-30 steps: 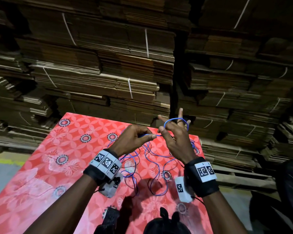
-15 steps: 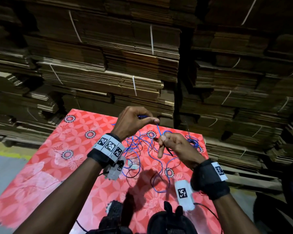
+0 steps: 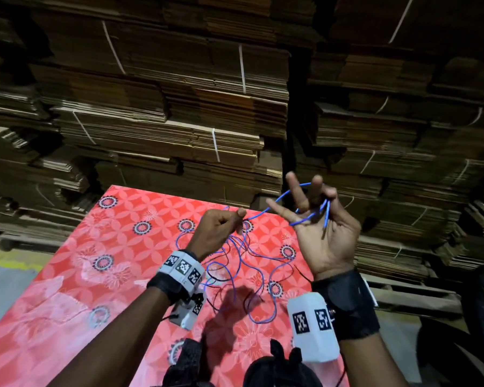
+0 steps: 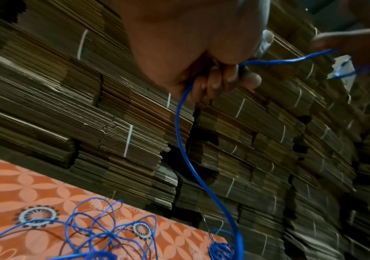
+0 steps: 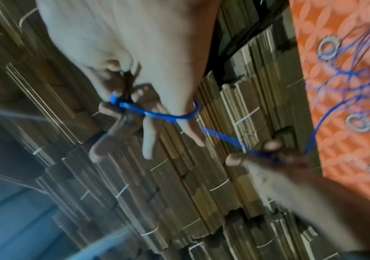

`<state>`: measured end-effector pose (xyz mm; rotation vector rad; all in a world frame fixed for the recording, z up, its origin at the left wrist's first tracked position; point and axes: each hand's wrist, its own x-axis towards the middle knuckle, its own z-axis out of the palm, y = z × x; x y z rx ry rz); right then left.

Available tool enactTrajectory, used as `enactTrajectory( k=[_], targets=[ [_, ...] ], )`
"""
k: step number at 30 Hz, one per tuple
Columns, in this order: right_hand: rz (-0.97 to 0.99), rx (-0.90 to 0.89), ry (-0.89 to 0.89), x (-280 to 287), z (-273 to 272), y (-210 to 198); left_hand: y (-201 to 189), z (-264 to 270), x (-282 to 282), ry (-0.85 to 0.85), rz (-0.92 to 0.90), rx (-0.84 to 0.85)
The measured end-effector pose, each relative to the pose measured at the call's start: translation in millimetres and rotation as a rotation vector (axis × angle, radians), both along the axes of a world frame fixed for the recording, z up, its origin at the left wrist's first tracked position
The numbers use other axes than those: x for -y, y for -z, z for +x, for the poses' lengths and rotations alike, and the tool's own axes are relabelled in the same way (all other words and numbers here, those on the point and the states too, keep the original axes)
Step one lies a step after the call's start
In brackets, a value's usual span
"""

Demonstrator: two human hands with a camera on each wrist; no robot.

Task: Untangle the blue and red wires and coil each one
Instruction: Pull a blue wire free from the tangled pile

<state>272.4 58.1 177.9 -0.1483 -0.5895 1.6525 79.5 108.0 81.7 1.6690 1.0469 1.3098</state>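
The blue wire (image 3: 243, 247) lies in loose tangled loops on the red cloth, crossed by a thin dark red wire (image 3: 299, 270). One blue strand rises to my left hand (image 3: 236, 219), which pinches it between thumb and forefinger above the tangle. From there it runs right to my raised right hand (image 3: 313, 208), palm toward me. Turns of blue wire (image 5: 163, 115) wrap round its thumb and fingers, and its curled outer fingers pin the end. In the left wrist view the strand (image 4: 180, 133) hangs from my left hand (image 4: 224, 77) down to the cloth.
The red flowered cloth (image 3: 67, 303) covers the table. Tall stacks of strapped flat cardboard (image 3: 165, 107) stand close behind it and to the right. A black object (image 3: 274, 370) sits at the near edge. Grey floor (image 3: 0, 289) shows on the left.
My right hand dipped palm-down half a second ago and has come back up, palm toward me, with blue wire round its fingers. My left hand dropped slightly and keeps its pinch.
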Motion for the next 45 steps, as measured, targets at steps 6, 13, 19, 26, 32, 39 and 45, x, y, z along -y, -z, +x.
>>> enactTrajectory(
  k=[6,13,19,26,32,39,45],
  targets=[
    [0.005,0.078,0.277,-27.1,0.0,-6.6,18.6,34.1,18.5,0.094,0.03,-0.195],
    [0.232,1.135,0.694,-49.1,14.6,37.1,5.5,16.7,10.1,-0.072,0.09,-0.317],
    [0.445,1.846,0.592,-53.3,28.7,74.5,-6.6,5.0,-5.7,-0.12,0.142,-0.313],
    [0.398,1.813,0.258,-32.6,23.7,67.0,-40.5,-3.5,-18.1,-0.093,0.268,-0.255],
    [0.262,1.422,-0.088,-13.4,22.0,57.2,-44.4,-1.2,-32.4,-0.066,0.227,-0.209],
    [0.073,0.611,-0.3,-0.7,10.0,42.4,-49.1,18.7,-29.4,0.058,0.07,0.1],
    [0.084,0.247,-0.222,-3.9,11.0,26.2,-28.0,33.5,-12.7,0.122,-0.159,0.201]
  ],
)
